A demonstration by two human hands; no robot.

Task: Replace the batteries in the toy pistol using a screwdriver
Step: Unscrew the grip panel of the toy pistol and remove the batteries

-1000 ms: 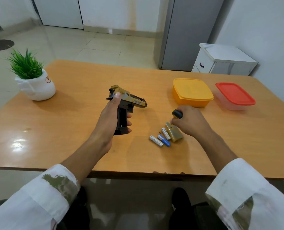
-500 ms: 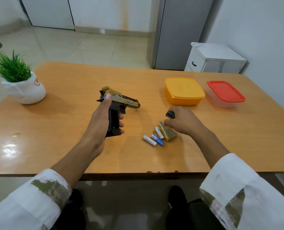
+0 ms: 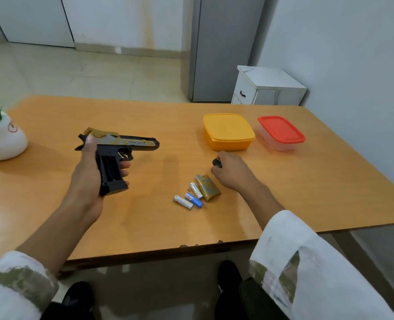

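Note:
My left hand (image 3: 87, 176) grips the black-and-gold toy pistol (image 3: 119, 146) by its handle, barrel pointing right, above the table. The battery slot in the handle (image 3: 109, 168) is uncovered and faces me. My right hand (image 3: 231, 173) rests on the table, curled round the black handle of the screwdriver (image 3: 216, 162); its shaft is hidden. Just left of that hand lie the gold battery cover (image 3: 208, 187), a tiny screw (image 3: 188, 189) and three batteries: two white (image 3: 196, 190) (image 3: 183, 202), one blue (image 3: 194, 199).
A yellow lidded box (image 3: 228, 131) and a red-lidded clear box (image 3: 280, 132) stand on the wooden table (image 3: 53, 125) at the back right. A white pot with a green plant (image 3: 2, 139) sits at the far left. A white cabinet (image 3: 267, 88) stands behind the table.
My left hand has turned the pistol so the barrel lies level and the open slot faces me. The right hand stays on the screwdriver beside the batteries.

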